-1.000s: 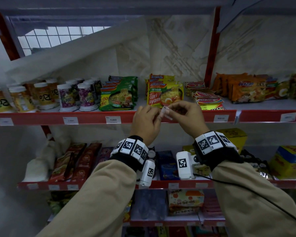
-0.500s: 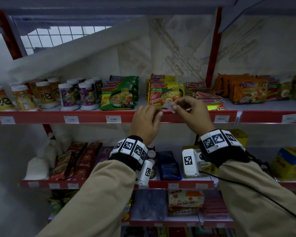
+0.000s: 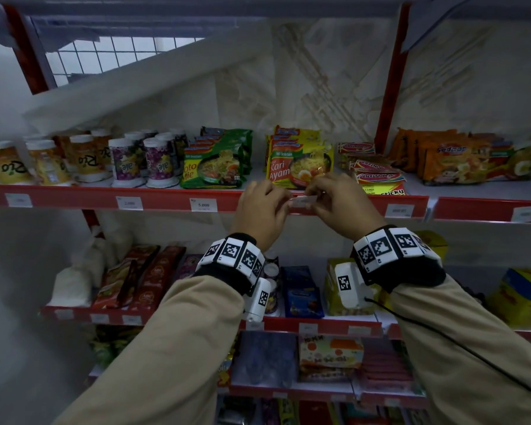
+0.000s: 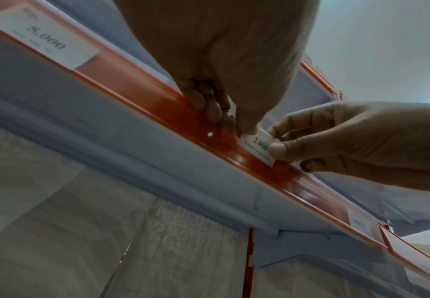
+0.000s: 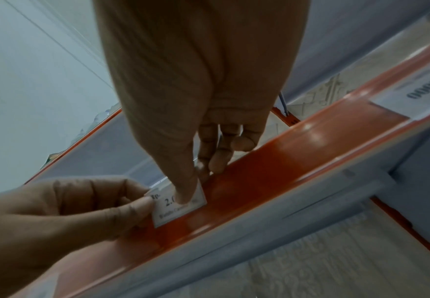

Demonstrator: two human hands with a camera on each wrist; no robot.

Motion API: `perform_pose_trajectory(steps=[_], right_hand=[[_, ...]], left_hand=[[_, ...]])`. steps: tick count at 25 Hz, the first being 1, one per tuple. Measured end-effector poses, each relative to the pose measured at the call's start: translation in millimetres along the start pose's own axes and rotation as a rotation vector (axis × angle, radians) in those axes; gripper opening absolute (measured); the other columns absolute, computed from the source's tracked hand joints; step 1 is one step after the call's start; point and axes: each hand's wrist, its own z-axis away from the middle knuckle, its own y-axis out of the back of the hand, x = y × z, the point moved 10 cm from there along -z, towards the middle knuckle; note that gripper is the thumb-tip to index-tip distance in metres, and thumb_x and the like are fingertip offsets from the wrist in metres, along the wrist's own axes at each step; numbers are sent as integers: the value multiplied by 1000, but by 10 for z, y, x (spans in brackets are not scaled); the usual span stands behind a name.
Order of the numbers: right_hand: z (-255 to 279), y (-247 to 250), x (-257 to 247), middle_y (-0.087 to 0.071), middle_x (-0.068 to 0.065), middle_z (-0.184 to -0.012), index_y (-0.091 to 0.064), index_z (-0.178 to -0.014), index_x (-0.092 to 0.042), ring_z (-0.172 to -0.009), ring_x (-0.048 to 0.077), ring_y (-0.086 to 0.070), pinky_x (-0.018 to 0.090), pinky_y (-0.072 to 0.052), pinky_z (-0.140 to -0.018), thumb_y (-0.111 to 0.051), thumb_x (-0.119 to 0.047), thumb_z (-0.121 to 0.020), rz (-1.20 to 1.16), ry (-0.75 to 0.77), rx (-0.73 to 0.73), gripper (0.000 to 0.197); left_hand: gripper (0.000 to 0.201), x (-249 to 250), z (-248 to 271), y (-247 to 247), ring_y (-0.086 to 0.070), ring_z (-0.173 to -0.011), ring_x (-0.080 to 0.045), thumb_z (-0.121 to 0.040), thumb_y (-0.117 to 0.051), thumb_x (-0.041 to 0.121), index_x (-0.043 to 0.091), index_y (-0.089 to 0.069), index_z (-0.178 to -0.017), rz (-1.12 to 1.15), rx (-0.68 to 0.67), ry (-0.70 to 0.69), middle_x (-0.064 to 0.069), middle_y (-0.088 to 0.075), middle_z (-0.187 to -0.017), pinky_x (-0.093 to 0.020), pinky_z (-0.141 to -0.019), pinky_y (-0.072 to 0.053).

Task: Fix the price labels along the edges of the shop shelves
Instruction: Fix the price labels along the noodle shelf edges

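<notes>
A small white price label [image 3: 302,200] printed "2.000" lies level against the red shelf-edge strip [image 3: 166,200], below the Kari Ayam noodle packs [image 3: 298,167]. My left hand [image 3: 284,201] pinches its left end, thumb on the front and fingers curled behind on the strip. My right hand [image 3: 314,197] pinches the right half. In the left wrist view the label [image 4: 257,145] sits between my left hand [image 4: 234,123] and right hand [image 4: 280,148]. In the right wrist view my right hand's [image 5: 191,187] thumb presses the label [image 5: 173,211] onto the strip [image 5: 311,145].
Other labels sit in the strip: "5.000" [image 3: 203,205] to the left and one to the right [image 3: 395,211]. Soto Mie packs [image 3: 212,167], drink cups [image 3: 157,161] and wafer packs [image 3: 377,177] stand on this shelf. Stocked lower shelves [image 3: 319,325] lie under my wrists.
Half a second ago the label was tilted and held slightly above the strip. Both hands have brought it down level against the red strip.
</notes>
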Motion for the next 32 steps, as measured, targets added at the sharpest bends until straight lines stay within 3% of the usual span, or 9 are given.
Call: perform_pose_trajectory(steps=[5,18,25,29,32], right_hand=[[5,-72,86,-57,6,-103,-68,-99,-17,-104,28,-48,49,-43,-89,-64,-14,-84,120,-28,-65,16],[33,-78,94,-57,2,-96,-70,-88,-21,-97,29,-51,48,-40,-89,-69,-21,-82,87,-7,-19,6],[30,-65,92,-43,-11,-90,-68,-90,-21,-95,25,-47,42,-40,-83,-70,-19,-82,86,-36,-15,9],[83,26,121,-52,-6,-87,-63,-91,-15,-90,25,-50,33,-38,-77,-76,-17,-76,-6,-37,96,20],[149,51,137,-57,2,-93,-63,-91,-15,-95,26,-48,33,-38,-77,-76,-17,-76,31,-65,144,20]], left_hand=[[21,4,1,-21,-47,-89,-29,-95,-54,24,8,-67,-98,-27,-29,31,-12,-55,-91,-39,-76,-39],[23,23,9,-23,-47,-87,-30,-94,-55,24,7,-69,-96,-69,-74,-10,-13,-56,-89,-40,-76,-42],[15,33,-22,-2,-47,-90,-31,-95,-52,16,6,-63,-99,-58,-140,-52,-12,-58,-96,-45,-74,-41],[17,21,-38,88,-52,-87,-31,-94,-56,17,4,-67,-96,-12,-92,-71,-14,-57,-93,-43,-68,-45],[18,36,-47,143,-56,-85,-30,-92,-59,18,5,-70,-94,-18,-67,-101,-13,-60,-91,-41,-66,-48]])
